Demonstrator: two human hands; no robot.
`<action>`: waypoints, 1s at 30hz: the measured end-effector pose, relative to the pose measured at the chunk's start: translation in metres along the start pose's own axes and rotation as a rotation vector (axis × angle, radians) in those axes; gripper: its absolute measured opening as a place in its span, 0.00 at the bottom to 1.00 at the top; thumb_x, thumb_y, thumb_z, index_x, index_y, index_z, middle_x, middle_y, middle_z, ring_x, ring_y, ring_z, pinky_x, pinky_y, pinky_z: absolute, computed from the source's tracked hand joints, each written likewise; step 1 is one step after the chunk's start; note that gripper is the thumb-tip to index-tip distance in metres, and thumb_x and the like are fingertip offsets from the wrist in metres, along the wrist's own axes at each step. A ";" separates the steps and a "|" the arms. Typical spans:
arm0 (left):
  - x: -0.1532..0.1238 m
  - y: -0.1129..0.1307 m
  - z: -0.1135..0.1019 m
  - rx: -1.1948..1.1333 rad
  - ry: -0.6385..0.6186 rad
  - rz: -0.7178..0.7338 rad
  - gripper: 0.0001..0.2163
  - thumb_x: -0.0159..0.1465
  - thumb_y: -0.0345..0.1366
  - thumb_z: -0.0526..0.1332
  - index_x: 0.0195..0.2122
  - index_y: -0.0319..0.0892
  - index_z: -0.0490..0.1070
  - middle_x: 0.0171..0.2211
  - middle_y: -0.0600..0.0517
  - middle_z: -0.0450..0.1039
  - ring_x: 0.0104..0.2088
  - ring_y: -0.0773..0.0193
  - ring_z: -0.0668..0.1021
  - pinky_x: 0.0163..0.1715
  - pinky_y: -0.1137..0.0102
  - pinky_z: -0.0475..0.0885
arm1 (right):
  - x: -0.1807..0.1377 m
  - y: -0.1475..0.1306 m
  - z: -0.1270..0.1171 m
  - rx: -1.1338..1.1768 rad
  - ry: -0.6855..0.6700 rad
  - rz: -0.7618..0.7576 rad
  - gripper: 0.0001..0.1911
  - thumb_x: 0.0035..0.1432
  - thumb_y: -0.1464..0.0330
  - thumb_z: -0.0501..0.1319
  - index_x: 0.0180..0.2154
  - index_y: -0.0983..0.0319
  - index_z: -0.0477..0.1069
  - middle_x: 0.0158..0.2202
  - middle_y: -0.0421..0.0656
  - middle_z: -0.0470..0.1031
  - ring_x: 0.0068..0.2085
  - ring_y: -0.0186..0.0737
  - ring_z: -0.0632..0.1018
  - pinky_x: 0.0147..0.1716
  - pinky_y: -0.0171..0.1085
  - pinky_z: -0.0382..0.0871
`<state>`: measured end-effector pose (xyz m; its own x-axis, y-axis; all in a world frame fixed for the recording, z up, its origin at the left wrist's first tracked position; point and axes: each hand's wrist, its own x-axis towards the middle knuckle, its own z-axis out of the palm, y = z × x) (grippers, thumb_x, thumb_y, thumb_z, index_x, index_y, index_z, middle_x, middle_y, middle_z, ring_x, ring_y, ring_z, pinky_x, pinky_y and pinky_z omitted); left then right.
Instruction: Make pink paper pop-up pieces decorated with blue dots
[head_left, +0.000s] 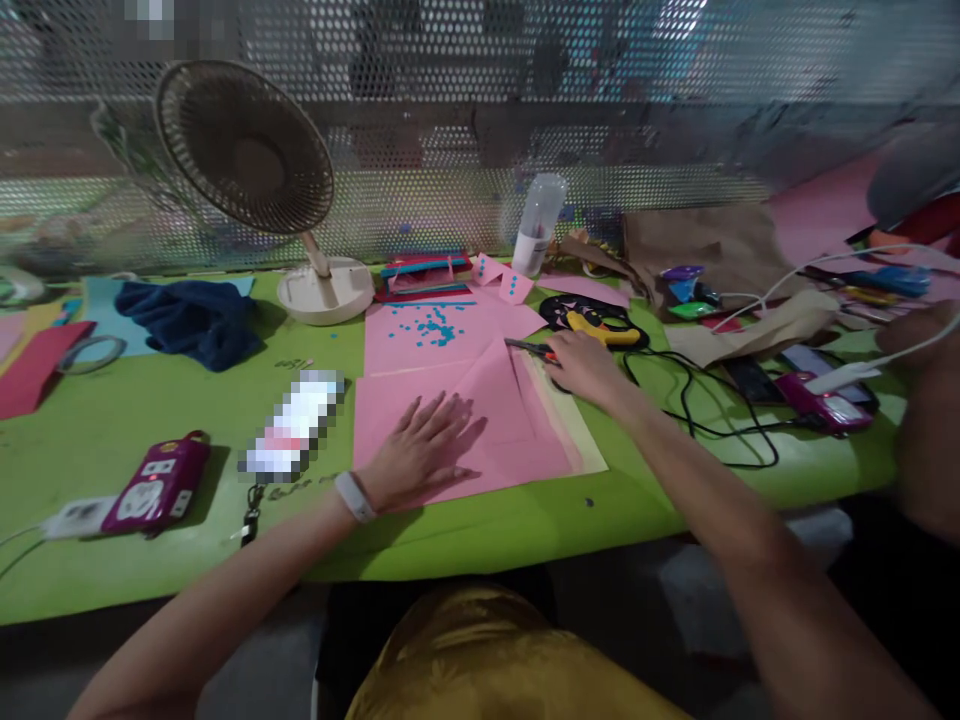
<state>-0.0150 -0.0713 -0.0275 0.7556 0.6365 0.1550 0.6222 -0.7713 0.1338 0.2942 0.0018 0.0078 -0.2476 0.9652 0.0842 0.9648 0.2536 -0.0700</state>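
My left hand (418,445) lies flat with fingers spread on a pink paper sheet (517,440) on the green table (150,400). A white band sits on that wrist. My right hand (585,365) is closed around scissors (529,348) with a red handle, whose blades point left over the folded upper corner of the pink sheet. A cream sheet (581,430) shows under the pink one at its right edge. Behind lies another pink sheet (420,335) strewn with several small blue paper bits.
A desk fan (251,160) stands at the back left beside a blue cloth (191,320). A purple device (154,485) lies at the near left. A glue gun (600,328), black cables (697,405), a bottle (538,222) and craft clutter fill the right. A perforated screen (450,120) backs the table.
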 end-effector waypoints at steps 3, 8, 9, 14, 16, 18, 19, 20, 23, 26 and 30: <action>-0.005 -0.003 0.010 0.011 -0.036 -0.024 0.35 0.67 0.60 0.48 0.70 0.49 0.50 0.71 0.47 0.46 0.71 0.51 0.50 0.69 0.52 0.43 | 0.006 0.028 0.012 -0.066 -0.077 0.020 0.14 0.63 0.67 0.56 0.48 0.63 0.72 0.46 0.55 0.77 0.48 0.53 0.75 0.44 0.44 0.67; -0.016 -0.014 0.010 -0.009 -0.032 -0.073 0.34 0.67 0.59 0.48 0.70 0.50 0.49 0.71 0.47 0.49 0.70 0.52 0.53 0.69 0.53 0.45 | 0.013 0.047 0.023 -0.062 -0.092 0.010 0.14 0.63 0.65 0.57 0.48 0.64 0.73 0.44 0.55 0.76 0.47 0.52 0.75 0.43 0.42 0.66; -0.018 -0.015 0.009 -0.013 -0.034 -0.082 0.34 0.68 0.59 0.48 0.70 0.49 0.49 0.71 0.47 0.49 0.70 0.52 0.54 0.69 0.53 0.45 | 0.014 0.049 0.022 -0.067 -0.109 0.000 0.14 0.63 0.64 0.57 0.46 0.64 0.73 0.44 0.54 0.76 0.46 0.52 0.75 0.43 0.42 0.66; -0.019 -0.018 0.010 -0.026 -0.027 -0.102 0.34 0.68 0.58 0.47 0.70 0.46 0.50 0.70 0.46 0.50 0.71 0.53 0.53 0.69 0.53 0.44 | 0.017 0.052 0.008 -0.102 -0.221 -0.039 0.14 0.58 0.65 0.60 0.45 0.62 0.74 0.39 0.52 0.75 0.41 0.51 0.75 0.36 0.41 0.65; -0.019 -0.018 0.011 -0.021 -0.020 -0.102 0.34 0.68 0.58 0.47 0.70 0.46 0.50 0.70 0.45 0.50 0.71 0.52 0.53 0.69 0.53 0.43 | 0.016 0.049 0.004 -0.102 -0.250 -0.030 0.17 0.55 0.66 0.61 0.48 0.62 0.73 0.39 0.51 0.74 0.40 0.50 0.75 0.35 0.40 0.65; -0.018 -0.019 0.012 -0.019 -0.023 -0.100 0.33 0.68 0.59 0.47 0.70 0.46 0.51 0.70 0.46 0.51 0.71 0.52 0.53 0.69 0.52 0.44 | 0.014 0.045 0.003 -0.071 -0.249 -0.013 0.18 0.53 0.68 0.62 0.47 0.64 0.74 0.41 0.52 0.74 0.40 0.49 0.75 0.35 0.40 0.65; -0.018 -0.019 0.011 -0.019 -0.025 -0.098 0.33 0.68 0.59 0.47 0.70 0.47 0.51 0.70 0.46 0.51 0.71 0.52 0.53 0.69 0.52 0.44 | 0.013 0.044 0.003 -0.051 -0.240 -0.006 0.17 0.52 0.70 0.63 0.46 0.64 0.74 0.41 0.52 0.74 0.40 0.49 0.75 0.36 0.40 0.65; -0.018 -0.019 0.011 -0.019 -0.023 -0.098 0.33 0.68 0.59 0.47 0.70 0.47 0.51 0.70 0.46 0.51 0.71 0.52 0.53 0.69 0.52 0.44 | 0.011 0.043 0.003 -0.034 -0.230 -0.001 0.15 0.51 0.71 0.63 0.44 0.65 0.75 0.41 0.53 0.74 0.41 0.49 0.75 0.38 0.39 0.66; -0.016 -0.016 0.005 -0.011 0.014 -0.091 0.34 0.68 0.58 0.47 0.71 0.49 0.47 0.71 0.48 0.49 0.71 0.51 0.51 0.69 0.51 0.42 | 0.001 0.040 0.000 -0.012 -0.187 0.021 0.13 0.51 0.72 0.62 0.41 0.65 0.75 0.43 0.53 0.73 0.45 0.50 0.74 0.43 0.40 0.67; -0.013 -0.009 -0.002 -0.006 0.035 -0.034 0.33 0.69 0.55 0.49 0.72 0.53 0.39 0.71 0.52 0.47 0.71 0.51 0.49 0.69 0.50 0.37 | -0.016 0.035 -0.004 0.062 -0.032 0.053 0.17 0.55 0.70 0.59 0.48 0.64 0.73 0.46 0.53 0.72 0.50 0.50 0.73 0.50 0.42 0.66; -0.009 0.001 -0.004 -0.015 -0.020 0.086 0.34 0.68 0.58 0.49 0.71 0.56 0.40 0.72 0.55 0.45 0.71 0.53 0.49 0.69 0.51 0.34 | -0.037 0.023 0.002 0.176 0.004 -0.035 0.20 0.59 0.69 0.56 0.53 0.62 0.71 0.48 0.50 0.72 0.51 0.49 0.73 0.52 0.43 0.66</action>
<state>-0.0216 -0.0776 -0.0247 0.8099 0.5678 0.1471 0.5521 -0.8227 0.1355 0.3258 -0.0282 0.0013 -0.2797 0.9555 0.0933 0.9252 0.2943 -0.2396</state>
